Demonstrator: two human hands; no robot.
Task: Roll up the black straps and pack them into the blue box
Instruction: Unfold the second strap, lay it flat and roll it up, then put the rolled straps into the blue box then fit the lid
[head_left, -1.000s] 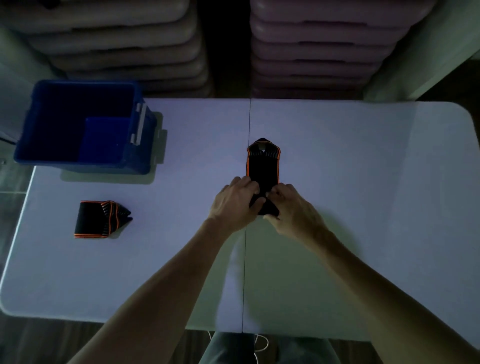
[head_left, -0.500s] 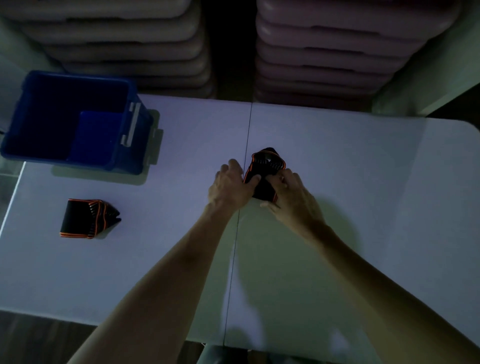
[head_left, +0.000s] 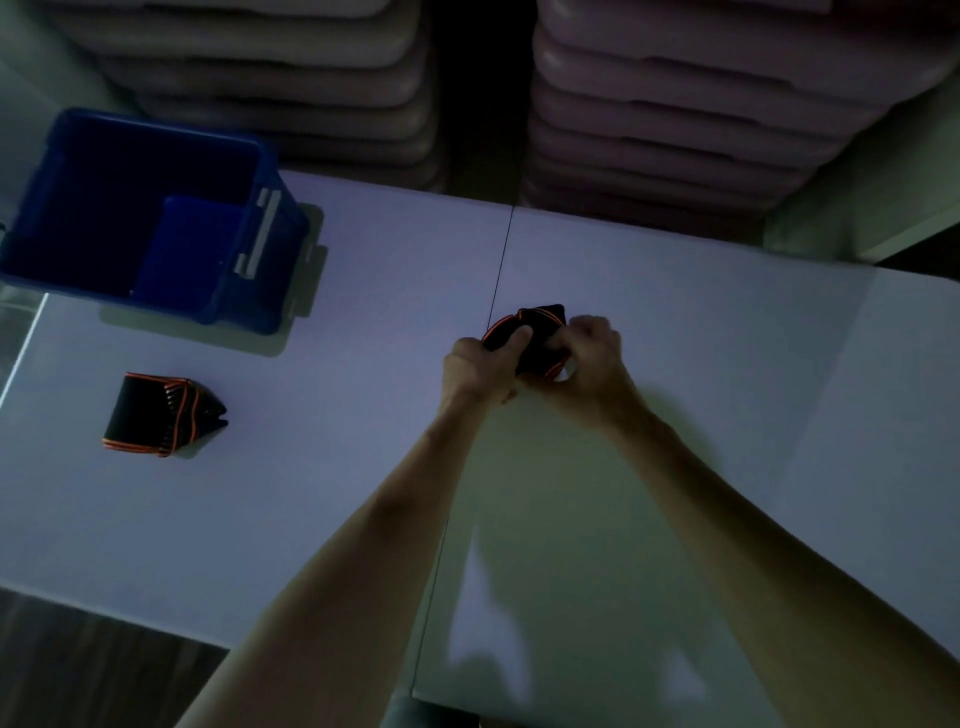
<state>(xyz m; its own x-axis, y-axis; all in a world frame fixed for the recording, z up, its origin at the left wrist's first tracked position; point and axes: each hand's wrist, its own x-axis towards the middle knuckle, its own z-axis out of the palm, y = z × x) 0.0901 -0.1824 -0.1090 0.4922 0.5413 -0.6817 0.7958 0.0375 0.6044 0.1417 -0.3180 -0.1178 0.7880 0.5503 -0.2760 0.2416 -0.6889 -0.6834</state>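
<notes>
- Two hands are meeting over the middle of the desk (head_left: 675, 322), just right of its centre seam.
- Left hand (head_left: 475, 371) is wrapping its fingers (head_left: 511, 343) around the near-left side of a black strap (head_left: 537, 332) with orange edging, gripping it.
- Right hand (head_left: 592, 358) is clenching on the same strap from the right, knuckles up, thumb tucked under the bundle.
- Strap is sitting bunched into a compact roll between both sets of fingers; whether it is touching the desk or lifted off it, I cannot tell.
- Second strap (head_left: 161, 415), black with orange trim and already bundled, is lying on the desk well to the left of the fingers, untouched.
- Blue box (head_left: 270, 171) is standing open at the desk's far-left corner, well apart from the fingers, beyond the second strap; no strap is showing inside it.
- Stacked pale slabs (head_left: 675, 104) are rising behind the desk, past the fingers.
</notes>
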